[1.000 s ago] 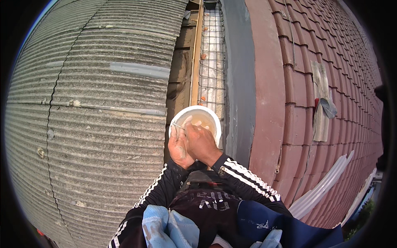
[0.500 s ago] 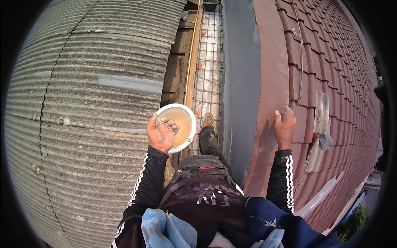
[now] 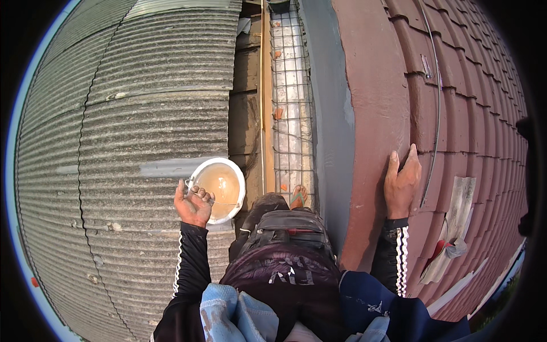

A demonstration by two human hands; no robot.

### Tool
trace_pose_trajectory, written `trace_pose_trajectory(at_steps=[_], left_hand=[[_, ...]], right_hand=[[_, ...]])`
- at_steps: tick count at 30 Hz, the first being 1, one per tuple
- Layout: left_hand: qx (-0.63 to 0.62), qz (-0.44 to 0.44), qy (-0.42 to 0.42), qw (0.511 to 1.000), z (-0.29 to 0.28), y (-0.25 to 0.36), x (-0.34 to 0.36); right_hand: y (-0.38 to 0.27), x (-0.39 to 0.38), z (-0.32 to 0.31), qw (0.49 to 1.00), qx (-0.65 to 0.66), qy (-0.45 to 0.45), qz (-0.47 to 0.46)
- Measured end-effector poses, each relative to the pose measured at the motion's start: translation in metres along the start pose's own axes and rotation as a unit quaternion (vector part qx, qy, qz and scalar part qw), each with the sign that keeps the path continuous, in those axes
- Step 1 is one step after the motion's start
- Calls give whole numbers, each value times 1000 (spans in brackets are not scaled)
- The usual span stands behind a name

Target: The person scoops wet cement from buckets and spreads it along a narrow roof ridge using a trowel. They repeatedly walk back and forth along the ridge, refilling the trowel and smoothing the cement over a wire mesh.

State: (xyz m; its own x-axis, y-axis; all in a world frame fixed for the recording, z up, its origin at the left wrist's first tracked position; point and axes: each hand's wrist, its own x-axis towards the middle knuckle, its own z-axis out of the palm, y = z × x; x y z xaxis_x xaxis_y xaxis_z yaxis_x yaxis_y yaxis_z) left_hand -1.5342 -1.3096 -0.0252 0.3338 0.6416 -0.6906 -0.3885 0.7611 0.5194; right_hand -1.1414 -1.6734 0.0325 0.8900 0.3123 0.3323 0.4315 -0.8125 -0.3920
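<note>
The person wears a black long-sleeved top with white stripes running down each sleeve to the cuff, just behind the left hand (image 3: 194,206) and the right hand (image 3: 401,181). Both hands are bare. One foot wears a flip-flop (image 3: 297,197).

We look down on a rooftop in warm daylight. On our left, a grey corrugated roof (image 3: 142,114) curves away, crossed by a thin dark crack and a pale patch of sealant. Down the middle runs a narrow gutter channel (image 3: 248,102) with a wooden batten and a strip of wire mesh (image 3: 290,97) laid over pale rubble. Beside it lies a grey cement band (image 3: 327,114). On our right, dark red roof tiles (image 3: 467,131) rise in rows.
</note>
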Motion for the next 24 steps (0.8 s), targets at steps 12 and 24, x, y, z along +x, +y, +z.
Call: trace_pose_trajectory(at_steps=[12,24], left_hand=[[73,-47,-113,990,210,27,182],[126,-128,-99,979,405,18,426]], right_hand=[[-23,80,40,997,2,45,59],[-255,374,135,952,228,156,-129]])
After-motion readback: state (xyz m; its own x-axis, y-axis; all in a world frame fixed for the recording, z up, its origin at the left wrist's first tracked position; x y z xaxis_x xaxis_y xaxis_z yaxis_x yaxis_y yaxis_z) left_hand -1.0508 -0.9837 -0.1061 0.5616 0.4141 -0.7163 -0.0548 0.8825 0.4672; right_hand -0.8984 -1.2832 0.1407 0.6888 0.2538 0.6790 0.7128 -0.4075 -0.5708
